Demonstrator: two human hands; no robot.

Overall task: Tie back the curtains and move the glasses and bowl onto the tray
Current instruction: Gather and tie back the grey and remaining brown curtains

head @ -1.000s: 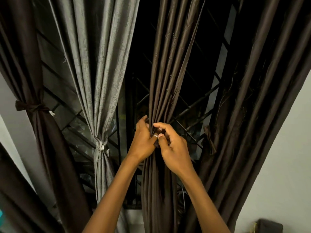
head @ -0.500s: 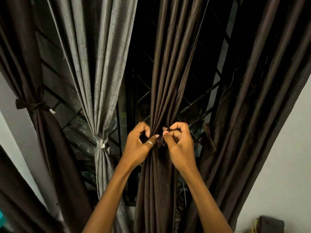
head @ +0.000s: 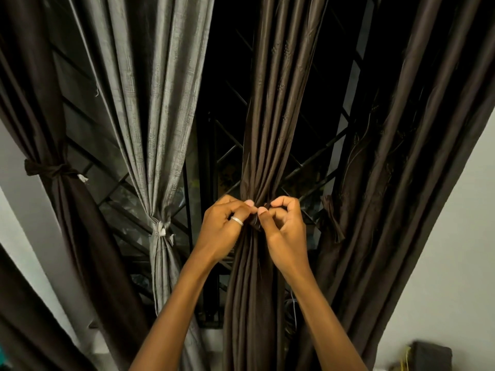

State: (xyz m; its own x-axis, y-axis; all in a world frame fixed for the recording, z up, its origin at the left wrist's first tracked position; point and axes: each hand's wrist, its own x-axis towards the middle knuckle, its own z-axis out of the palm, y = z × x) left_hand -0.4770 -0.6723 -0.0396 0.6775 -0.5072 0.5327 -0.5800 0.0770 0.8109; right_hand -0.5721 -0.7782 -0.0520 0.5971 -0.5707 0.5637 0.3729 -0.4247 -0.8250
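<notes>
— What does the head view show at the centre?

— A brown curtain (head: 270,129) gathered into a narrow bundle in front of a dark window with a diagonal metal grille (head: 308,162). Both hands are up at the gathered point. The left hand (head: 223,228), with a silver ring (head: 237,221) on its thumb, pinches a dark strip of tie fabric (head: 255,222) against the bundle; its grip is narrow, closed on that strip.

— And the other?

— The right hand (head: 285,231) has its fingers curled, thumb and forefinger pinching the same strip just beside the left thumb. The two thumbs nearly touch.

— The other curtains?

— To the left, a grey curtain (head: 150,103) is cinched with a pale tie (head: 160,231). At far left, a dark brown curtain (head: 51,129) carries a knotted dark band (head: 49,168). At right, another brown curtain (head: 401,156) hangs loose, with a short strip dangling at its left edge.

— Glasses, bowl, tray?

— Not in sight. Only a dark object (head: 431,356) shows at the bottom right corner, too cut off to tell.
</notes>
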